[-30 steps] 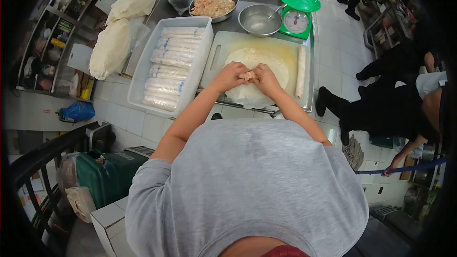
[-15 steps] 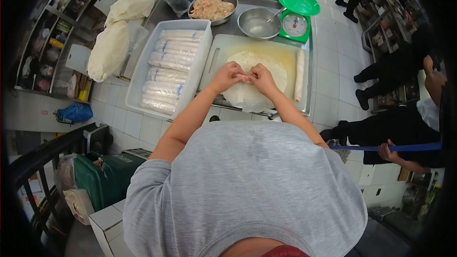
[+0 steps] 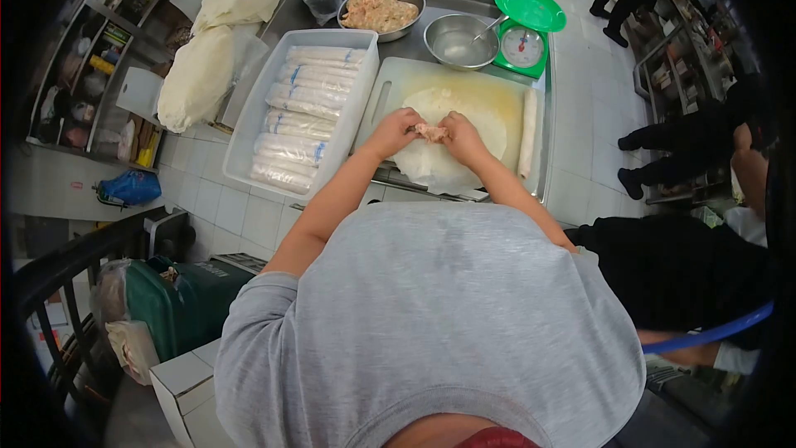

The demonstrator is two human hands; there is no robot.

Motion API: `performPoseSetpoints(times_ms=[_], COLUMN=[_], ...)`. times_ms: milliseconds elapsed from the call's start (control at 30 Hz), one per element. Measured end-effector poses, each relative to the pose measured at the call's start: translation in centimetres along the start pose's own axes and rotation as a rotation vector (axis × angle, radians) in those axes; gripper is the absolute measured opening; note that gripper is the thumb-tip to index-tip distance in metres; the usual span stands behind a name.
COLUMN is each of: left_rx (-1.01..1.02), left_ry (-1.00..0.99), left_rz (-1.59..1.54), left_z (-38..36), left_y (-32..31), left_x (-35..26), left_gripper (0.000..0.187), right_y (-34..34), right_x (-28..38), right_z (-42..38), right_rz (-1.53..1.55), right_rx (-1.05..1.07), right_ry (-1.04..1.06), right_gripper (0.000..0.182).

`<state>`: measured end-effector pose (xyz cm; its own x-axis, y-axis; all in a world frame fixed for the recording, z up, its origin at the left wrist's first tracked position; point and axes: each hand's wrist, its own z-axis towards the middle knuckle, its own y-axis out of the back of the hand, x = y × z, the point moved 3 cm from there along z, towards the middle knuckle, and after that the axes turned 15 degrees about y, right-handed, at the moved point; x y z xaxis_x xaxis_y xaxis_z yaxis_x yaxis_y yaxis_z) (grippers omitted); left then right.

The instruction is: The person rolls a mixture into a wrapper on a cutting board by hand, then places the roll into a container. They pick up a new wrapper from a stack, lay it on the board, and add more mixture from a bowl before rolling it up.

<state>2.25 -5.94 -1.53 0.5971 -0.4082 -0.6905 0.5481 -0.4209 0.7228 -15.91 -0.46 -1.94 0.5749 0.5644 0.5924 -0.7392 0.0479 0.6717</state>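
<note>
My left hand (image 3: 396, 131) and my right hand (image 3: 462, 136) pinch opposite ends of a small strip of pinkish minced filling (image 3: 430, 133). It lies along the lower part of thin, pale round wrapper sheets (image 3: 485, 120), whose near edge hangs over the board's front. Under the sheets is a whitish cutting board (image 3: 383, 91) with a yellow stain. To the right of my right hand, a long pale rolled wrapper (image 3: 528, 133) lies along the board's edge. Both hands are closed, and the fingertips are partly hidden.
A plastic tub (image 3: 235, 162) of bagged rolls (image 3: 303, 108) stands left. Behind the board are a bowl of filling (image 3: 380, 7), a metal bowl with a spoon (image 3: 456, 43) and a green scale (image 3: 522, 48). Bagged wrapper stacks (image 3: 199, 75) lie far left. People in dark trousers (image 3: 680, 261) stand right.
My hands have moved slightly apart, showing more of the filling strip between them. The camera view has shifted a little. At right, a person with a blue strap has moved lower in view.
</note>
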Motion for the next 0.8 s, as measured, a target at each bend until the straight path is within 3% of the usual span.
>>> performPoseSetpoints(times_ms=[67,167,267,467,567,667,800], left_rx=[-0.01,-0.104,-0.181,-0.135,-0.125,-0.16,-0.101], left_ry=[-0.007,0.038,0.009,0.047,0.008,0.115,0.027], left_rz=[0.042,-0.202,-0.218,-0.263,-0.151,-0.344,-0.118], left_z=[0.0,-0.8,-1.4,-0.6,-0.4,-1.2,-2.1], left_y=[-0.1,0.4,2.1,0.5,0.7,1.5,1.8], left_x=[0.4,-0.7,-2.8,-0.9,-0.5,-0.4,-0.1], left_gripper=[0.044,0.032,0.021,0.01,0.016,0.022,0.032], right_y=[-0.6,1.2,2.3,-1.1,-1.2,0.9,0.9], right_x=[-0.5,1.3,3.1,1.5,1.1,2.2,2.1], right_z=[-0.2,0.1,0.7,1.1,1.3,1.9,2.6], right_rz=[-0.01,0.087,0.098,-0.128,-0.111,0.02,-0.014], right_rx=[0.008,0.043,-0.075,-0.006,-0.003,0.045,0.066], right_ry=[-0.019,-0.113,-0.113,0.034,0.023,-0.137,-0.098], right_gripper=[0.025,0.023,0.021,0.028,0.027,0.021,0.026])
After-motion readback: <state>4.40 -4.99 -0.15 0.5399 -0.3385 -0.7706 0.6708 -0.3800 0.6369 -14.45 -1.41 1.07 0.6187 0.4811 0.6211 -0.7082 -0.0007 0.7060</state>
